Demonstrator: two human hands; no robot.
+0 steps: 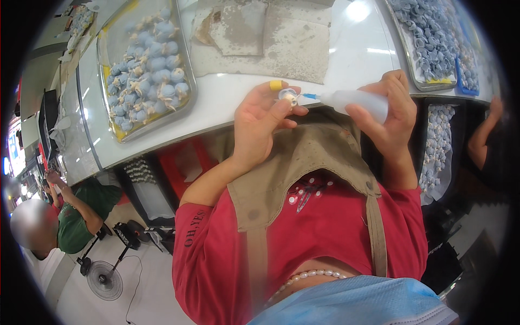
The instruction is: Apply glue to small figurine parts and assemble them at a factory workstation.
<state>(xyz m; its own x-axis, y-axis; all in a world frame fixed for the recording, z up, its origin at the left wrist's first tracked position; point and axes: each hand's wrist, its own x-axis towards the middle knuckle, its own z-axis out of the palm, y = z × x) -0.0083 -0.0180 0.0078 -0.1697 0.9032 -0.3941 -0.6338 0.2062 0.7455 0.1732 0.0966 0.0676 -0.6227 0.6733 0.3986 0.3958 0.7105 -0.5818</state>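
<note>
My left hand pinches a small doll-like piece, white and cream, between thumb and fingers, just above the table's near edge. A yellow finger cover sits on one of its fingers. My right hand is wrapped round a translucent white squeeze bottle, tilted onto its side. The bottle's thin blue nozzle points left at the small piece, its tip at or very near it; whether they touch I cannot tell.
A tray of pale blue figures stands left on the white table. Stained cardboard lies ahead. Blue cupped parts fill a right-hand tray, above a drawer of small pieces. Co-workers sit left and right.
</note>
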